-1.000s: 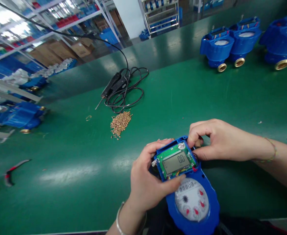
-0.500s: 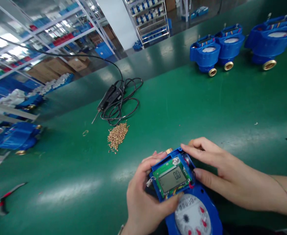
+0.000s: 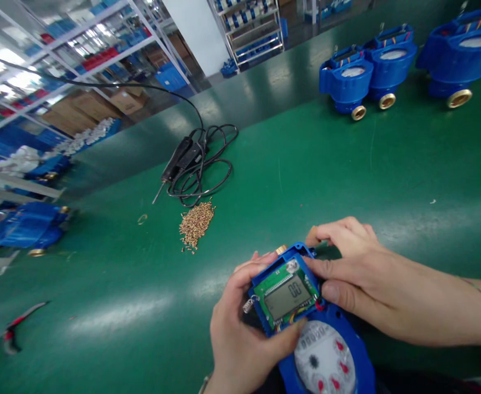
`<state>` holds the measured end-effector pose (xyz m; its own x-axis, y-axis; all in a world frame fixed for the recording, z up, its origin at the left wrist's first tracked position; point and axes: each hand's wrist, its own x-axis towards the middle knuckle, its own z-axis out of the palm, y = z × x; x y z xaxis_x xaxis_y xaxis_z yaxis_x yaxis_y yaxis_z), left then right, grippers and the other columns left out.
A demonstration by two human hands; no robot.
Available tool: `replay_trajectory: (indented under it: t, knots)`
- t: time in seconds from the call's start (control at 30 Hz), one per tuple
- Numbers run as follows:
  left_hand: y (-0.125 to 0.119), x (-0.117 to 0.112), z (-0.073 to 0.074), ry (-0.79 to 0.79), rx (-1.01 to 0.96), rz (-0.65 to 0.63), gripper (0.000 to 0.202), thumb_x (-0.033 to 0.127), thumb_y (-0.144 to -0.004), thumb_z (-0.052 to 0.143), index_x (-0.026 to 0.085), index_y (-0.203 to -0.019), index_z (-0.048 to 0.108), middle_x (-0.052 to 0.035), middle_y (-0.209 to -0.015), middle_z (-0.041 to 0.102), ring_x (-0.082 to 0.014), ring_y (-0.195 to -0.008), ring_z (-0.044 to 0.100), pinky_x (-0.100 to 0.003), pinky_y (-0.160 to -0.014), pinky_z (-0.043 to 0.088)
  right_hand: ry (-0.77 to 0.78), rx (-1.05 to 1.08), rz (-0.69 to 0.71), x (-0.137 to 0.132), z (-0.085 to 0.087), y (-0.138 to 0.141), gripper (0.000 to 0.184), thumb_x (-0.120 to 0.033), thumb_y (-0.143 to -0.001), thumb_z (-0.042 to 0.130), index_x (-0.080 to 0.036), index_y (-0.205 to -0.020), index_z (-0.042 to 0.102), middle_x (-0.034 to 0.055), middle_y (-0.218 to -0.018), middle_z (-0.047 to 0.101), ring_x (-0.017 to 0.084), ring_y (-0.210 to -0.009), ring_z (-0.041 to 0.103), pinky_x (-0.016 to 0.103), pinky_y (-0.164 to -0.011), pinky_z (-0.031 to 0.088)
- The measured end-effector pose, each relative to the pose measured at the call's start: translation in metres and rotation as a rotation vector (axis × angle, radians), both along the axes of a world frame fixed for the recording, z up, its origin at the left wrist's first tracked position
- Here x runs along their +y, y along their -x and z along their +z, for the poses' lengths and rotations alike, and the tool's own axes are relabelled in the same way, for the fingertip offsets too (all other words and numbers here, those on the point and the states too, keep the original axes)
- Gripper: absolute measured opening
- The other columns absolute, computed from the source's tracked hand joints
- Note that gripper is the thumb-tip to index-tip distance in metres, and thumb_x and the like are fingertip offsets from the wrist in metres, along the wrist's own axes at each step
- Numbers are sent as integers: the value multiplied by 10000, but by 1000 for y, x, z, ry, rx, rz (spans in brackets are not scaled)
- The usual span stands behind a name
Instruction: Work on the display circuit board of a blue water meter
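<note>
A blue water meter (image 3: pixel 331 377) with a white dial and a green circuit board with an LCD screen (image 3: pixel 286 295) lies at the near edge of the green bench, between my hands. My left hand (image 3: pixel 240 334) grips its left side, thumb pressed on the board's lower edge. My right hand (image 3: pixel 359 273) wraps the meter's right and far side, fingers curled over the housing rim beside the board.
A heap of small brass screws (image 3: pixel 196 221) lies ahead on the green mat (image 3: pixel 306 169). Beyond it rests a black electric screwdriver (image 3: pixel 177 160) with coiled cable. Three blue meters (image 3: pixel 371 65) stand at the far right. Red-handled pliers (image 3: pixel 18 325) lie far left; another blue meter (image 3: pixel 22 230) sits left.
My right hand has gone from pinching at the board's top corner to closing over the meter's right side. The view has shifted slightly; the meter stays in place.
</note>
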<state>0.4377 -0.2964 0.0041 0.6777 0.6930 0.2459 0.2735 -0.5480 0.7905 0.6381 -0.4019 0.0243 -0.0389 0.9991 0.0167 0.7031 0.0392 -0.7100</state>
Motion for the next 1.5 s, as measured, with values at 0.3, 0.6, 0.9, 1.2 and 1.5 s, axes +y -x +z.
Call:
replay_trajectory:
  t: [0.3,0.6,0.9,1.2,1.5]
  knots:
    - [-5,-4,5,12,23,-2,597,234,-632,824,251,-1155,536,-60,-1189,663,-251,-1141,616,-469,-1045,484,-55,-78,4,-8,6,-4,314,-294,-1003,292,-243,-1066,596,48,-1400,377,271,-1223,334,577,-972,368]
    - [-13,-7,12,33,117,35,567,266,-649,817,244,-1148,550,-94,-1294,610,-287,-1204,574,-503,-1013,485,-151,-251,-229,-10,-10,-4,315,-318,-990,395,-336,-1221,609,68,-1377,418,296,-1197,378,553,-918,355]
    - [-14,-8,14,94,147,59,558,277,-628,831,245,-1116,563,-114,-1368,561,-316,-1251,538,-565,-1021,449,-190,116,-243,-22,-20,0,283,-243,-987,467,-341,-1223,589,5,-1194,541,148,-1139,454,347,-928,402]
    - [-15,-7,12,42,142,59,566,296,-607,835,222,-1105,578,-145,-1409,507,-343,-1267,519,-584,-1014,450,-223,219,-301,-29,-25,7,178,-179,-919,570,-280,-1048,640,2,-1027,590,130,-969,543,290,-797,459]
    - [-16,-4,10,9,126,37,560,281,-616,832,216,-1101,560,-121,-1307,555,-296,-1200,554,-507,-982,487,-260,45,-235,-31,-14,11,132,-206,-925,575,-245,-1035,637,2,-1076,587,149,-987,505,357,-845,380]
